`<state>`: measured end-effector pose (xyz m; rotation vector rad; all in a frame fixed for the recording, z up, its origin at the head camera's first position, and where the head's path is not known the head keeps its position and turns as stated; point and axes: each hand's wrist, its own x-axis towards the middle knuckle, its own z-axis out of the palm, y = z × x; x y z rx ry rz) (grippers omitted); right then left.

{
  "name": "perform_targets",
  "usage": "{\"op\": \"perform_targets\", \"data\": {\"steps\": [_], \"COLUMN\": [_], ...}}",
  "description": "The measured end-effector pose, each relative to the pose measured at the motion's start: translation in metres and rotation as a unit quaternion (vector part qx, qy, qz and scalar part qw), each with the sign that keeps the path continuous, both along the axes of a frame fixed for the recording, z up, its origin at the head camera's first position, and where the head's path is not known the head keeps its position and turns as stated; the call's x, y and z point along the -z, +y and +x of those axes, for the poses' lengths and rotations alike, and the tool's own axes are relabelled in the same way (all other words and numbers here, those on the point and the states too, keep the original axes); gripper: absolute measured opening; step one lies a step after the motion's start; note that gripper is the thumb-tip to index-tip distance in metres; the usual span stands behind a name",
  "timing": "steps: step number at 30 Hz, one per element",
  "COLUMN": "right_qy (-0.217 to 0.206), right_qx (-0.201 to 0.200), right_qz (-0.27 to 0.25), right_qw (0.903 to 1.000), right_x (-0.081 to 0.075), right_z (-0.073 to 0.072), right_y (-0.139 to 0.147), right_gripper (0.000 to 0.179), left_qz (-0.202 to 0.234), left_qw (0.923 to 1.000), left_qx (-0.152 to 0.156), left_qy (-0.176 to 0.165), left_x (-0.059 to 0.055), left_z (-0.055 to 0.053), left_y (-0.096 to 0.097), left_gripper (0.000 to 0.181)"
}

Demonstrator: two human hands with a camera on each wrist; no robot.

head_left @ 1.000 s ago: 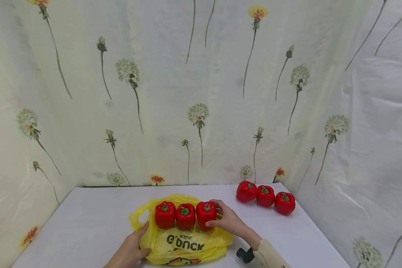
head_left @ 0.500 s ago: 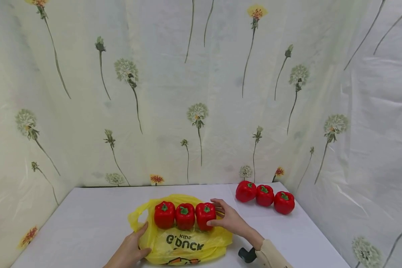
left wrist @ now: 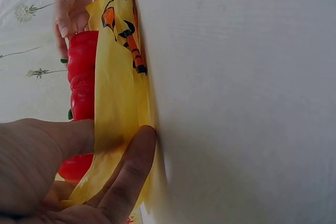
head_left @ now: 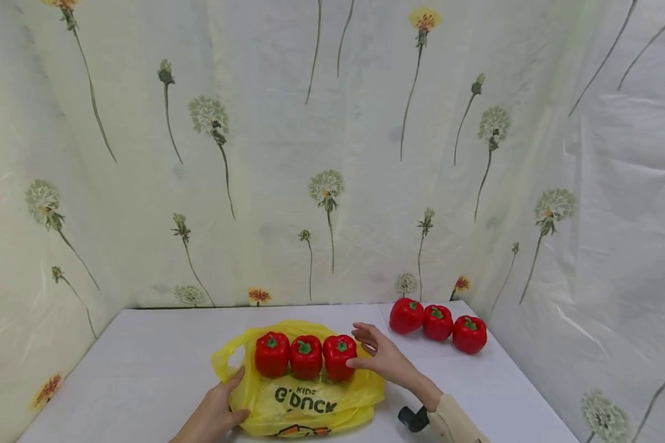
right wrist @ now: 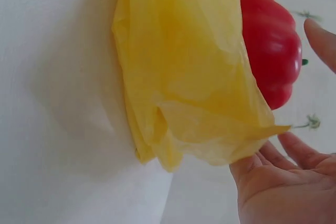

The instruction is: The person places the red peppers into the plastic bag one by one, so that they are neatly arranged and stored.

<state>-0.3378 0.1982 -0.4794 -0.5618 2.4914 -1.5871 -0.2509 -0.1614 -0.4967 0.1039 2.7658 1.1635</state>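
A yellow plastic bag [head_left: 302, 409] with black lettering lies on the white table. Three red bell peppers stand in a row at its mouth: a left one [head_left: 272, 355], a middle one [head_left: 306, 357] and a right one [head_left: 340, 357]. My left hand [head_left: 213, 409] holds the bag's left side, with the yellow film between thumb and fingers [left wrist: 128, 182] in the left wrist view. Beside the right pepper, my right hand [head_left: 388, 360] has its fingers spread and holds nothing; in the right wrist view the thumb [right wrist: 321, 43] stands apart from the pepper [right wrist: 270, 51].
Three more red bell peppers [head_left: 437, 323] sit at the table's back right corner. A small black object [head_left: 412, 419] is by the right sleeve [head_left: 457, 421]. Behind and to the sides hangs a pale curtain [head_left: 277, 154] printed with dandelions.
My right hand has let go of the right pepper and drawn back slightly to the right, its fingers opening. The left hand and the bag look the same.
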Motion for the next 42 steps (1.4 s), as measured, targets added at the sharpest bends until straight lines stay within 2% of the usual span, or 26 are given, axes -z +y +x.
{"op": "perform_targets", "data": {"steps": [4, 13, 30, 42], "right_qy": [0.000, 0.007, 0.000, 0.004], "right_qx": [0.000, 0.004, 0.023, 0.037], "right_qz": [-0.009, -0.005, -0.007, -0.016], "right_qw": [1.0000, 1.0000, 0.9997, 0.9992], "right_x": [-0.006, -0.011, -0.013, -0.012], "right_z": [0.002, 0.003, 0.007, 0.005], "right_y": [0.003, 0.007, 0.017, 0.026], "right_gripper": [0.080, 0.079, 0.081, 0.072], "left_qz": [-0.001, -0.005, -0.008, -0.015], "left_qw": [1.0000, 1.0000, 0.9999, 0.9999], "left_qx": [-0.005, 0.004, 0.002, -0.004], "left_qy": [-0.006, 0.004, 0.010, 0.005], "left_x": [0.001, 0.001, 0.004, 0.004], "left_z": [-0.001, -0.001, -0.001, -0.003], "left_y": [0.000, -0.002, -0.001, 0.001], "left_gripper": [0.085, 0.085, 0.085, 0.085]}}
